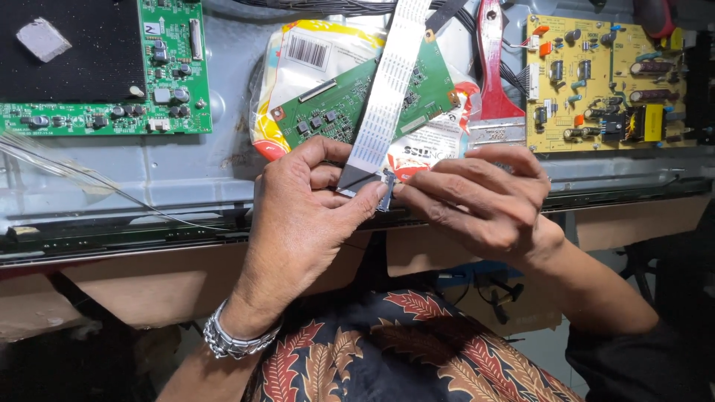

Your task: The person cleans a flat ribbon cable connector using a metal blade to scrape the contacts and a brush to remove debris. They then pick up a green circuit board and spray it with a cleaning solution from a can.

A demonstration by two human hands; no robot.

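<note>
Along the near edge of the grey metal panel (186, 160), both hands meet just above the dark rim that runs across the view, with open room below them over the patterned cloth (387, 350) on the lap. Space to the left of the hands is bare metal; to the right the yellow circuit board (603, 82) sits well apart.

A white ribbon cable (387, 89) slants down from the top edge, crossing a small green circuit board (357, 100) that lies on a plastic bag (298, 59). Its dark lower end reaches the fingertips. The left hand (298, 216) pinches that end narrowly, thumb pressed against curled fingers. The right hand (484, 197) closes thumb and forefinger on a small piece at the cable's tip, its other fingers stretched out above.

A larger green circuit board (160, 82) is cut off at the top left. A red handle (491, 59) near the yellow board runs out of view. What exactly sits between the two thumbs is too small to make out. A metal bracelet (231, 339) circles the left wrist.
</note>
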